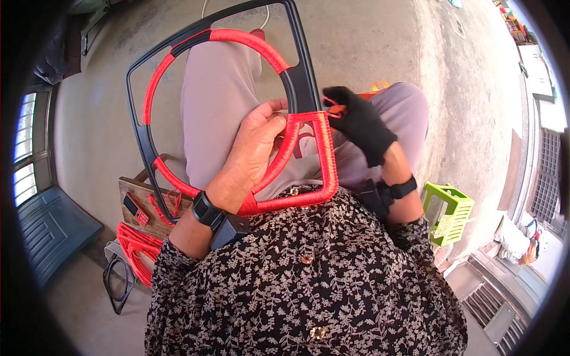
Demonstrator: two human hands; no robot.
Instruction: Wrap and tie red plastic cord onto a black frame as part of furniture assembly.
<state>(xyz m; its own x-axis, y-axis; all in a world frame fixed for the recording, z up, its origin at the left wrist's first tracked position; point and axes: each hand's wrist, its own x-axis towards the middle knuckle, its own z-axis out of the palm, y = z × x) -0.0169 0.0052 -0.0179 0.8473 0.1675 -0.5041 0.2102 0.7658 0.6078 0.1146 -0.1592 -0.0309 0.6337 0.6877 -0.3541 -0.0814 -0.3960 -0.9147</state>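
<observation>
A black square frame [304, 89] with a ring inside it rests across my lap, tilted. Tight red cord wrapping [325, 157] covers its near right corner and several stretches of the ring; the rest is bare black. My bare left hand [252, 139] is closed on the ring's right side, thumb on top at the edge of the wrapping, some fingers hidden behind. Just right of the frame, my right hand [359, 121], in a black glove, pinches a strand of red cord [336, 110] that leads from the end of the wrapped stretch.
On my left, a wooden board [155, 221] carries a red phone-like device [136, 209] and loose red cord. A bundle of red cord [134, 248] hangs beside it, near a blue plastic chair [56, 231]. A green plastic stool [454, 207] stands to my right.
</observation>
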